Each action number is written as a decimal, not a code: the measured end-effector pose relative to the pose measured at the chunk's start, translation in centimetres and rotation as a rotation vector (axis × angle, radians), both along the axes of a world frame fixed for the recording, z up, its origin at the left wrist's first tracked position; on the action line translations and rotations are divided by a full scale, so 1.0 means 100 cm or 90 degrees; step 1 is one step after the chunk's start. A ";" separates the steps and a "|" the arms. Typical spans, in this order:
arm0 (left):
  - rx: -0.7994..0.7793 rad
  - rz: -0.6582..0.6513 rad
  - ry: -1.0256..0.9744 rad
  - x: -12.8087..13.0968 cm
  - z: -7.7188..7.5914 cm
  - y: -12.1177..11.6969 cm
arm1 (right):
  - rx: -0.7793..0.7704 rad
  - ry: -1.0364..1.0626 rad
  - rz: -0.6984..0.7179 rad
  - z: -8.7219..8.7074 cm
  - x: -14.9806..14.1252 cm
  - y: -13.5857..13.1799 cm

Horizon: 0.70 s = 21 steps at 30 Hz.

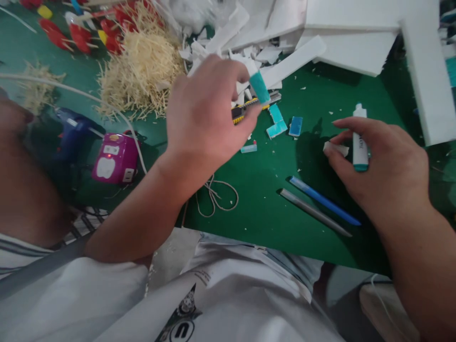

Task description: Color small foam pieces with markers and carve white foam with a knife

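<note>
My left hand [210,109] pinches a small foam piece [259,87], white with a teal face, between thumb and fingers. Behind it lies a yellow-and-black box cutter [245,109] with its blade out, partly hidden by that hand. My right hand [395,161] closes thumb and fingertip on a small white scrap [338,149]. A white tube [360,147] with lettering and a teal end is partly covered by my right fingers; I cannot tell if they grip it. Between the hands lie a teal L-shaped piece [277,124] and a blue rectangular piece [295,126].
A blue stick [324,200] and a grey stick [313,212] lie near me, with looped string [217,197] leftward. White foam sheets [349,47], shredded straw [142,66], a pink power adapter [117,159] and a blue glue gun [73,130] surround. Another person's arm [28,185] is left.
</note>
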<state>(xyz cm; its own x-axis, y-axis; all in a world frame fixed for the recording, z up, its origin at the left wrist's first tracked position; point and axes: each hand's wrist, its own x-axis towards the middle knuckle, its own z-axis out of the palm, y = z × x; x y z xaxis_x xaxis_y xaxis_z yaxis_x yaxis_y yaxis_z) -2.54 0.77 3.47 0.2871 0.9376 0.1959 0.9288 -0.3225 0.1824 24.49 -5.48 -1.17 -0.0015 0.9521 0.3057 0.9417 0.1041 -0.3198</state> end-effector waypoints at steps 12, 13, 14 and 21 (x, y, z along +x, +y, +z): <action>-0.094 -0.283 -0.012 0.022 -0.034 -0.014 | -0.004 0.031 0.027 0.004 0.001 -0.002; -0.082 -0.284 0.002 0.021 -0.034 -0.014 | 0.007 0.070 0.028 0.004 -0.001 -0.004; -0.072 -0.280 0.016 0.019 -0.033 -0.014 | 0.029 0.122 0.019 0.004 -0.004 -0.007; -0.080 -0.150 0.091 0.001 -0.013 -0.020 | 0.164 0.480 -0.012 0.005 -0.030 -0.017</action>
